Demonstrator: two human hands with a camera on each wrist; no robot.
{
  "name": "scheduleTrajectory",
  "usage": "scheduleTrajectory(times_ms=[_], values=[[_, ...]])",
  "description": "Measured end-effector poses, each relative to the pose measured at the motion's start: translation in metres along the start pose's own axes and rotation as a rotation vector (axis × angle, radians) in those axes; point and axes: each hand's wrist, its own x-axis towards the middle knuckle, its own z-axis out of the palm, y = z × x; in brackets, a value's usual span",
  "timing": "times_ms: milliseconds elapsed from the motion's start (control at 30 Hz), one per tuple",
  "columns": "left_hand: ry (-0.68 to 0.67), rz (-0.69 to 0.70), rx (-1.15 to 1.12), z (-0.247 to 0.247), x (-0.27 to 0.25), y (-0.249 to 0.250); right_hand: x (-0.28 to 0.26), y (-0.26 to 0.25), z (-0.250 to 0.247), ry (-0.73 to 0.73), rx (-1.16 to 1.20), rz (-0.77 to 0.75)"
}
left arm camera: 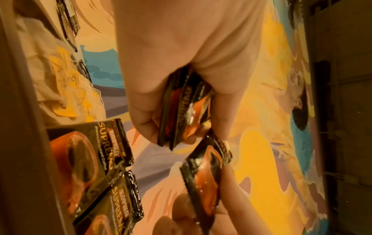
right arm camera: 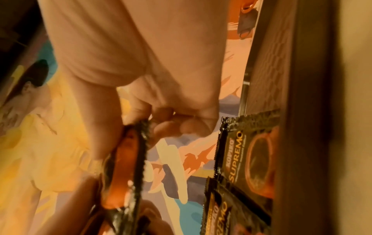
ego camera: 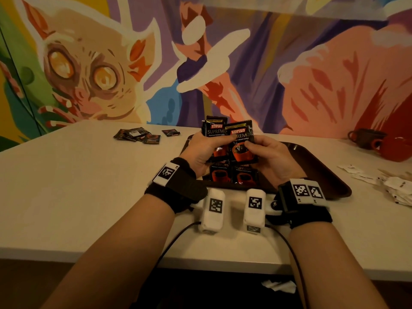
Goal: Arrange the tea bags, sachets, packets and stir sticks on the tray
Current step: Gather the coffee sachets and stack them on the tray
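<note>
Over the brown tray point(ego camera: 323, 175) my left hand point(ego camera: 207, 149) grips a small stack of black Kopiko coffee packets point(ego camera: 215, 128), seen edge-on in the left wrist view point(left arm camera: 185, 109). My right hand point(ego camera: 263, 151) pinches the front packet point(ego camera: 242, 139) at its lower right; the right wrist view shows its serrated edge point(right arm camera: 130, 160). Two more packets point(ego camera: 231, 176) lie side by side, face up, on the tray's near part. Tea bags with yellow tags point(left arm camera: 66, 89) lie farther along the tray.
A loose pile of packets point(ego camera: 137, 136) and a single one point(ego camera: 170, 132) lie at the table's back left. White sachets and stir sticks point(ego camera: 390, 186) are scattered to the right of the tray. A dark cup point(ego camera: 365, 138) and a red cup point(ego camera: 393, 150) stand at back right.
</note>
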Motion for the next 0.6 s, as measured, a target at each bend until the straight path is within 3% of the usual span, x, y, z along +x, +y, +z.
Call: scheduleTrajectory(times_ms=[200, 333, 500, 600], values=[[0.045, -0.148, -0.053, -0.003, 0.004, 0.001, 0.002, -0.002, -0.010, 0.148, -0.083, 0.030], [-0.003, -0.290, -0.057, -0.004, 0.003, -0.001, 0.000, -0.001, -0.021, 0.302, -0.170, 0.063], [-0.121, -0.521, 0.066, -0.001, -0.002, -0.002, 0.007, -0.004, -0.031, 0.362, -0.339, 0.237], [-0.144, -0.573, 0.100, 0.000, -0.001, -0.005, 0.012, -0.005, -0.032, 0.376, -0.485, 0.389]])
